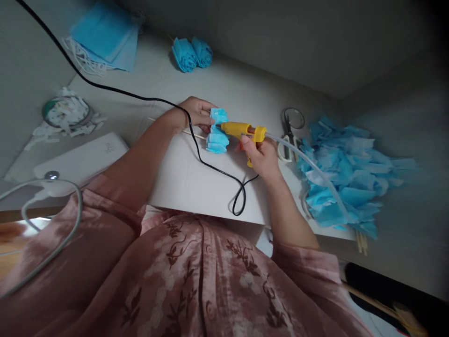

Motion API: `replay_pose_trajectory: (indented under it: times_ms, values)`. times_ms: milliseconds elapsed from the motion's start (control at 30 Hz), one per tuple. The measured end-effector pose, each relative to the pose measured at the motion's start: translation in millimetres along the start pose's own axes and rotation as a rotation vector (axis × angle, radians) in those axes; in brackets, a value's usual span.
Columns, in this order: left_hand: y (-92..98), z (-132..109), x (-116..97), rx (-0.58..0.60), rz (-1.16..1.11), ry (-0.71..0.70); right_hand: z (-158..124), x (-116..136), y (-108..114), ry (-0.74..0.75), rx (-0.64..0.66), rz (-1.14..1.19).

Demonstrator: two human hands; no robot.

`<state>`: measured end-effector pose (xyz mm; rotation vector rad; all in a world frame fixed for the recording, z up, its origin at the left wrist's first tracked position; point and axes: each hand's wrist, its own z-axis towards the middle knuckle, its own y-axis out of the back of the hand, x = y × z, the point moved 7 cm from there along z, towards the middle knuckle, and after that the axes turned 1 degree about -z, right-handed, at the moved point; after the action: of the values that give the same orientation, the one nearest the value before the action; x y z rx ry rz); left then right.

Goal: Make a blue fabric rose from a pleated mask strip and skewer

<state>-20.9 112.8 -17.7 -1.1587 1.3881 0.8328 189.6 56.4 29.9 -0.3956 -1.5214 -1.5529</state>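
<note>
My right hand (263, 154) is wrapped round the grip of a yellow hot glue gun (235, 128), with a long clear glue stick (308, 161) trailing from its back end. The gun's nozzle points left and meets a pleated light blue fabric piece (217, 142). Fingers of my left hand (198, 112) pinch the upper part of that piece. A thin wooden stick (194, 135) runs up to its left side; how the two are joined is hidden. The gun's black cord (217, 168) loops below and passes over my left wrist.
Two blue fabric roses (192, 54) and a stack of blue face masks (108, 35) lie at the back. White scraps fill a round container (66, 112) beside a white power bank (82, 164). Scissors (288, 135) and a pile of blue fabric pieces (347, 168) are at right.
</note>
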Motion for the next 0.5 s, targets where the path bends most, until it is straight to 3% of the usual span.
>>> replay_pose_trajectory:
  times_ms: [267, 500]
  values:
    - [-2.7, -5.5, -4.7, -0.075, 0.011, 0.034, 0.8, -4.2, 4.0, -0.002, -0.020, 0.020]
    - [-2.0, -4.1, -2.7, -0.052, 0.000, 0.036, 2.0, -7.3, 9.5, 0.009, -0.021, 0.034]
